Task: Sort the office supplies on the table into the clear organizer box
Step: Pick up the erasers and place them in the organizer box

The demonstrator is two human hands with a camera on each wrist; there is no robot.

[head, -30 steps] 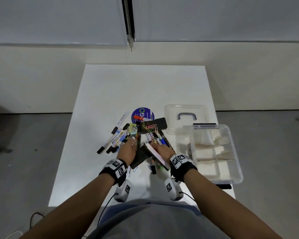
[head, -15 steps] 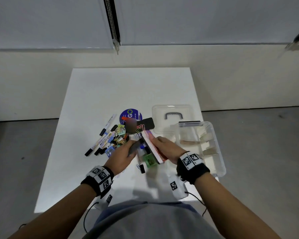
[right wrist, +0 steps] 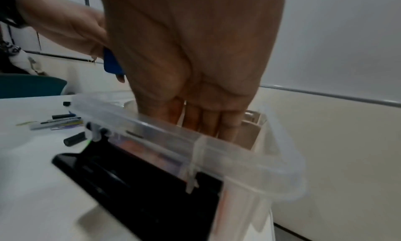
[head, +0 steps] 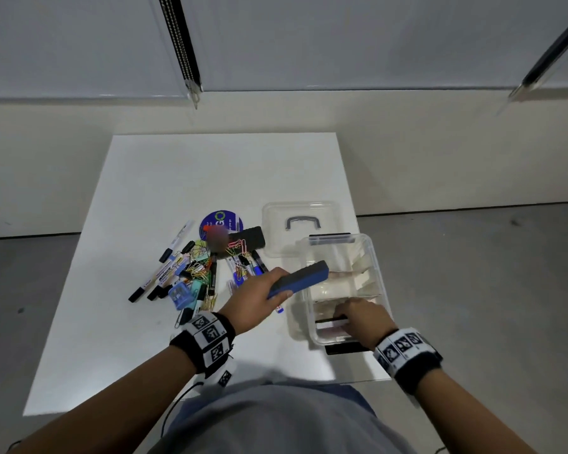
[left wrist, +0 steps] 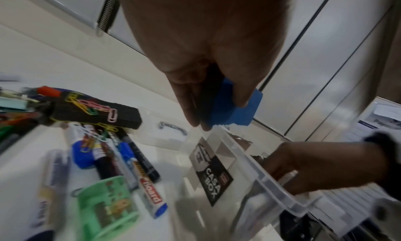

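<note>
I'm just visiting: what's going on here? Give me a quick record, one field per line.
Left hand: grips a blue eraser block, held above the clear box's near-left rim
Right hand: fingers reach down inside the clear box, at its near end
Box lid: off, flat on the table behind the box
Still on the table: markers, coloured paper clips, a black eraser

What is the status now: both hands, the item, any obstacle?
Left hand holds blue-and-black whiteboard eraser over clear plastic organizer box. Right hand reaches into near compartment; grip unclear. Nothing blocks the middle compartment.
</note>
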